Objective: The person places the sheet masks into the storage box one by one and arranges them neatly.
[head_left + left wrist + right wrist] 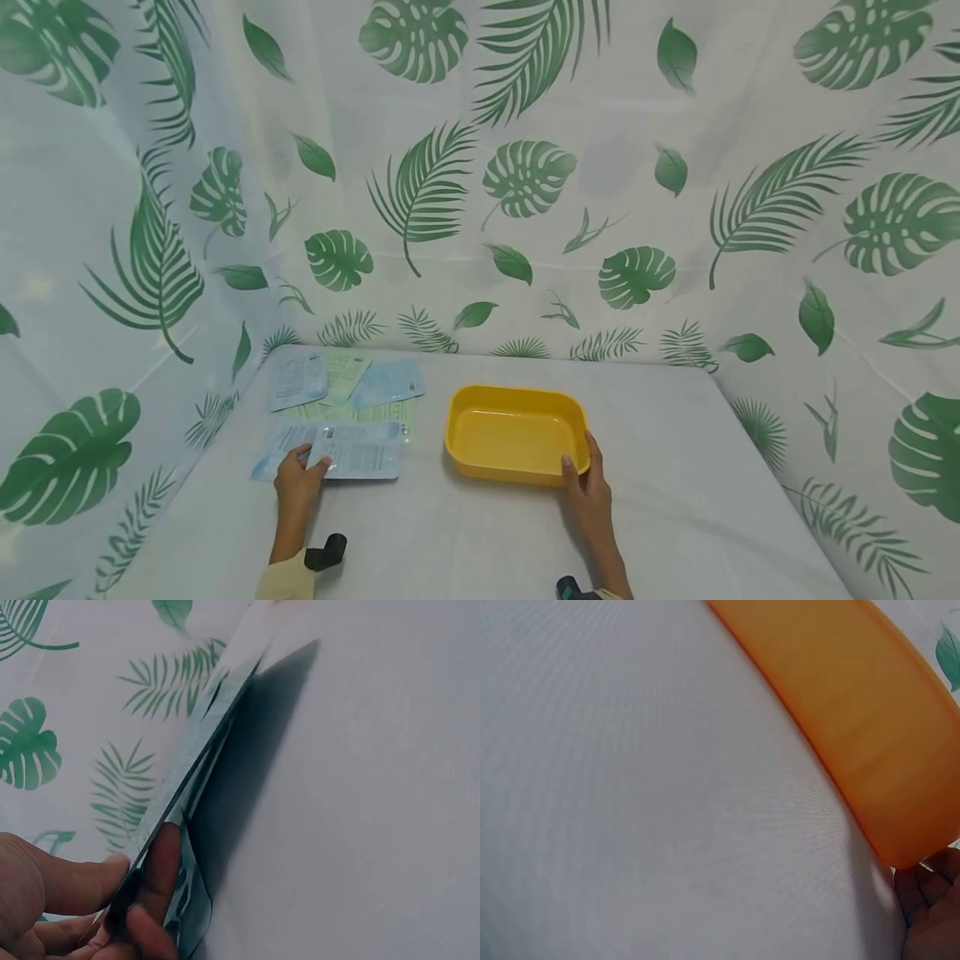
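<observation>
My left hand (297,485) pinches a flat pale-blue printed pouch (363,457) by its near edge. The left wrist view has the thumb on one face and fingers behind, with the pouch (196,761) tilted over its shadow. Another pale-blue pouch (272,454) overlaps it on the left. With my right hand (588,493) I grip the near right corner of a shallow yellow rectangular tray (517,477), thumb at the rim and fingers along the outer side. Nothing lies in the tray. The right wrist view shows its outer wall (855,727) and part of my hand.
Behind the held pouch lie several more: a blue one (297,382) at the left, a green one (347,375) and another blue one (390,383), over a green sheet-like pouch (408,417). A white cloth covers the table (675,467); leaf-printed curtains (525,275) surround it.
</observation>
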`<action>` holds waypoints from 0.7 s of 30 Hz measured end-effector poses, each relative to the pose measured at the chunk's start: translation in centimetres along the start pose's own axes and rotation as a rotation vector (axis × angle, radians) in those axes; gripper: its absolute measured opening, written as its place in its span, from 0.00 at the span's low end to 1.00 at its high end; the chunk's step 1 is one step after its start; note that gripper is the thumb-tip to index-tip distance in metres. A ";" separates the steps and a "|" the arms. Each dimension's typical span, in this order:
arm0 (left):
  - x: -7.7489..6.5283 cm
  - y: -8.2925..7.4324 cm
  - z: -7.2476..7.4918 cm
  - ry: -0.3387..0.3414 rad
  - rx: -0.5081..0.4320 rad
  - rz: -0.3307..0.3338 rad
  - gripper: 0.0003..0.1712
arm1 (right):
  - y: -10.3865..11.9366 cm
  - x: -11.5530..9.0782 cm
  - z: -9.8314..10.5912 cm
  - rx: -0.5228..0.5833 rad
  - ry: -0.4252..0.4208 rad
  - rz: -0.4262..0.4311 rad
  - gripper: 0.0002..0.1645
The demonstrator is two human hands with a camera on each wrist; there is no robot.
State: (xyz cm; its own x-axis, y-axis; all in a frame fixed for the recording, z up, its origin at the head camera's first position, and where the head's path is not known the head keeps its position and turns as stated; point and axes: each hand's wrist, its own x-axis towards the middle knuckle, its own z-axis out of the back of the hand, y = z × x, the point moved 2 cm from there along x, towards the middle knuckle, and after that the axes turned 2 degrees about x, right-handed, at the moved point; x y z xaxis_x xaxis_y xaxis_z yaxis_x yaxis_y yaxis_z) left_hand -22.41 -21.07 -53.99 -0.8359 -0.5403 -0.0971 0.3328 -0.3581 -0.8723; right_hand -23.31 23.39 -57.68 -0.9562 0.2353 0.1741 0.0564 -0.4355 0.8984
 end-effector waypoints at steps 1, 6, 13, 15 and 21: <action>0.0 -0.1 0.0 0.004 -0.017 0.001 0.28 | 0.0 0.0 0.0 0.002 0.000 0.001 0.39; -0.2 -1.3 -0.4 0.001 -0.074 -0.051 0.27 | 0.0 0.0 0.3 0.009 0.004 0.002 0.39; -0.8 -4.2 -1.4 0.039 -0.212 -0.119 0.27 | -0.1 0.2 0.4 0.004 0.000 0.022 0.39; -1.0 -4.8 -1.9 0.079 -0.284 -0.110 0.27 | -0.2 0.2 0.4 0.005 0.002 0.023 0.40; -2.2 -6.7 -2.9 0.157 -0.480 -0.107 0.28 | -0.5 0.0 0.3 0.027 0.029 0.001 0.40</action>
State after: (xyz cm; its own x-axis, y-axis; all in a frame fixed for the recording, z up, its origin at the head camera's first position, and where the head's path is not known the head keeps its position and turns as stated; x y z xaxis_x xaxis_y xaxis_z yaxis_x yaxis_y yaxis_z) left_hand -24.09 -15.31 -49.37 -0.9220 -0.3858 -0.0337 0.0348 0.0041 -0.9994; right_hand -23.27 23.86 -58.02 -0.9641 0.2092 0.1638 0.0649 -0.4124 0.9087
